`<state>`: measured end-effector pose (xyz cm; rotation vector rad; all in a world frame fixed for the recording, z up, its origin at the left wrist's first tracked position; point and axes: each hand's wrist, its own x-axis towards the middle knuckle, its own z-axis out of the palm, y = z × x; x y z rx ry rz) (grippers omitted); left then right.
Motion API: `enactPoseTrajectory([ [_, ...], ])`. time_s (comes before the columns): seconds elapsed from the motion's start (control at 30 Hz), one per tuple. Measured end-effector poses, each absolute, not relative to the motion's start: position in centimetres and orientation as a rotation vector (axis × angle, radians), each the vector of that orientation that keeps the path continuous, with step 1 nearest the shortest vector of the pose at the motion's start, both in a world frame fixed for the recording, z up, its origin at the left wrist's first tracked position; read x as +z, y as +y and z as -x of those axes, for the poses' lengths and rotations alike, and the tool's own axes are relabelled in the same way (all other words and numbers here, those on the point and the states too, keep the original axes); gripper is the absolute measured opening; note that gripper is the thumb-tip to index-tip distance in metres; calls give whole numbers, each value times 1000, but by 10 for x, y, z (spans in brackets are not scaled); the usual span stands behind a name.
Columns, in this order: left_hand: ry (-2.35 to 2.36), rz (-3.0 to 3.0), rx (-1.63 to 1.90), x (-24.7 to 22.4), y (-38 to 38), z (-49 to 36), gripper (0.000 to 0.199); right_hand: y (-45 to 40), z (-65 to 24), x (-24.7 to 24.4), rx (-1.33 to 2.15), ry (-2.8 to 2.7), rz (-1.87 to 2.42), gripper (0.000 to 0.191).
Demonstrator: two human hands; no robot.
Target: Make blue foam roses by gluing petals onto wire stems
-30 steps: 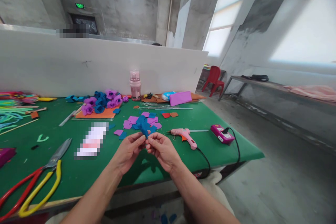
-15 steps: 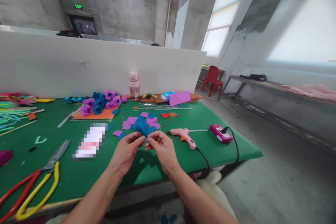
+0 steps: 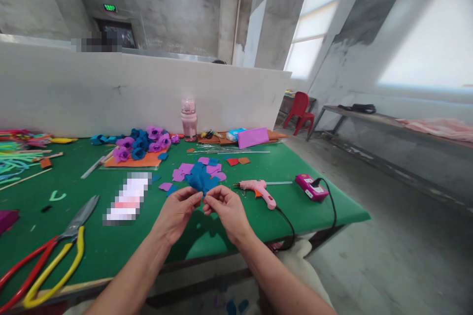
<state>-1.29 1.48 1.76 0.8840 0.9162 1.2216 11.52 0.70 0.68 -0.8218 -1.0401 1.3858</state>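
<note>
A blue paper flower (image 3: 201,178) is pinched at its base between both hands, above the green table. My left hand (image 3: 179,211) grips it from the left with thumb and fingertips. From the right, my right hand (image 3: 227,209) pinches the same base, its fingertips nearly touching the left ones. Behind the flower lie loose purple petals (image 3: 178,175) and blue pieces. A pink glue gun (image 3: 258,189) rests just right of my right hand.
Large scissors (image 3: 70,236) lie at the left beside a blurred white item (image 3: 129,199). Finished purple and blue flowers (image 3: 138,145) sit on orange sheets. A pink bottle (image 3: 189,120) stands by the white partition (image 3: 148,91). A magenta box (image 3: 311,188) with a black cable is at the right.
The blue flower has turned slightly and its petals look more spread. Both hands keep their pinch in almost the same place.
</note>
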Motion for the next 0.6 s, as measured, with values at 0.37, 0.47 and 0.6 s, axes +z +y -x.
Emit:
enactPoseTrajectory([
  [0.37, 819, -866, 1184, 18, 13, 11, 17, 4, -119, 13, 1596, -934, 726, 23],
  [0.47, 815, -870, 1186, 18, 13, 11, 17, 4, -121, 11, 1649, -961, 718, 24],
  [0.6, 889, -889, 1268, 17, 15, 13, 17, 7, -126, 10, 1447, -1158, 847, 28],
])
